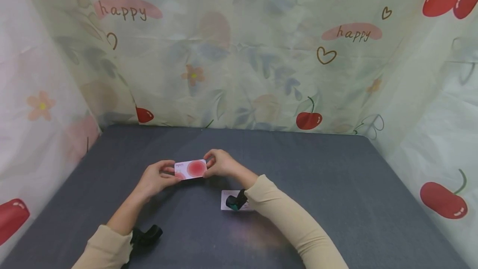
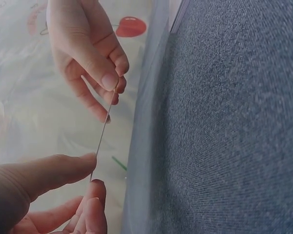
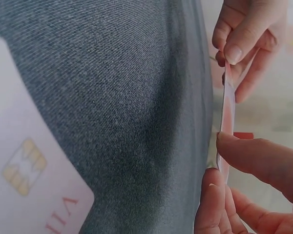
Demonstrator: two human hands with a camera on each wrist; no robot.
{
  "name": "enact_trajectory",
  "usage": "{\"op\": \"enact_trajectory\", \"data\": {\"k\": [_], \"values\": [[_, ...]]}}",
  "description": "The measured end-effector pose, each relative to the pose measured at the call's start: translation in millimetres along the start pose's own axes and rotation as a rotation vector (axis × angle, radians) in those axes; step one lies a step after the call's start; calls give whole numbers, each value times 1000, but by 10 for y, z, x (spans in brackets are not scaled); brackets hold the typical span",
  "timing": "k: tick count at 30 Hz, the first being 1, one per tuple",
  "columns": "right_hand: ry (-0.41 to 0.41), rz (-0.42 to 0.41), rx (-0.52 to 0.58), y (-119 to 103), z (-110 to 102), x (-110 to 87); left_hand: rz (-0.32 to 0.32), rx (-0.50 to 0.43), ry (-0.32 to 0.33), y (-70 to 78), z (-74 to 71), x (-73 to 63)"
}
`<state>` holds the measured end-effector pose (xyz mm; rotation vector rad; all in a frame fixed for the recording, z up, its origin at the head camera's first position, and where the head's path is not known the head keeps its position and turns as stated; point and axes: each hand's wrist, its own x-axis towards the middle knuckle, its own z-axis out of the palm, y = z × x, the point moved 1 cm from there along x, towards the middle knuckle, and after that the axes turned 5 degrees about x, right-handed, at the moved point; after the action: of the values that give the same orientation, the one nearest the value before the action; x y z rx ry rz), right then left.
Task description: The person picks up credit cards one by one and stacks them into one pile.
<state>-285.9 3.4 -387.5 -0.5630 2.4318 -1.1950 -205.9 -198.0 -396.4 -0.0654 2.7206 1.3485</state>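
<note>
A pink and white card [image 1: 190, 169] with a red disc on its face is held just above the dark table, between both hands. My left hand [image 1: 154, 179] pinches its left end between thumb and fingers, and my right hand [image 1: 222, 164] pinches the right end. The left wrist view shows the card [image 2: 103, 131] edge-on as a thin line. Beneath my right wrist a second pale card [image 1: 226, 196] lies on the table, partly covered by the wrist camera. In the right wrist view this card [image 3: 53, 161] shows a gold chip and red lettering.
Dark grey cloth covers the table [image 1: 317, 177]. A patterned curtain [image 1: 261, 74] with cherries and hearts hangs behind it and along both sides. Black wrist cameras [image 1: 147, 235] stick out from the sleeves.
</note>
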Motion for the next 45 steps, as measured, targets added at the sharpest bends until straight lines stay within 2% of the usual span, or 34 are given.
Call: {"op": "enact_trajectory", "data": {"k": [7, 14, 24, 45], "values": [[0, 6, 5, 34, -22, -37, 12, 10, 7, 14, 39, -1], [8, -4, 13, 70, -43, -73, 60, -8, 3, 40, 67, -11], [21, 7, 24, 108, -86, -148, 57, -11, -14, 66, 121, -10], [35, -10, 117, 224, -196, -331, 107, -42, -30, 161, 225, 11]]}}
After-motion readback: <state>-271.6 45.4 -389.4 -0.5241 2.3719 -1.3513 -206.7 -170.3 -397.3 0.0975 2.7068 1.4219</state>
